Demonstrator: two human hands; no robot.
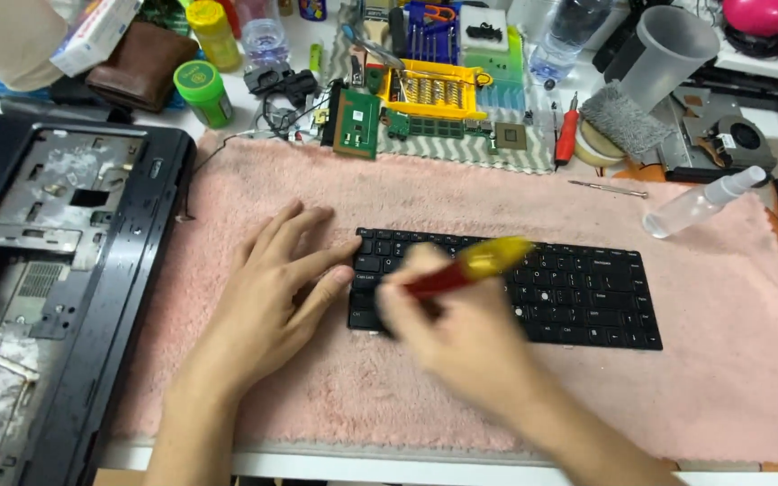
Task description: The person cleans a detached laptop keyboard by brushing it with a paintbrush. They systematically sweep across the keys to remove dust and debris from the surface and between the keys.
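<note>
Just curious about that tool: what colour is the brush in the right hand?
The brush has a red handle with a yellow end, though blurred; the head view shows it over the black keyboard.

Bright, even overhead light with soft shadows. The right hand (461, 333) and its tool (474, 265) are motion-blurred; everything else is sharp, edges slightly bowed.

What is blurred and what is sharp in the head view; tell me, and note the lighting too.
Head view: the right hand and its red-and-yellow tool are smeared by motion blur; the left hand, the black keyboard and the pink towel are sharp; lighting is even and bright, with only soft shadows under the hands and no strong glare.
</note>
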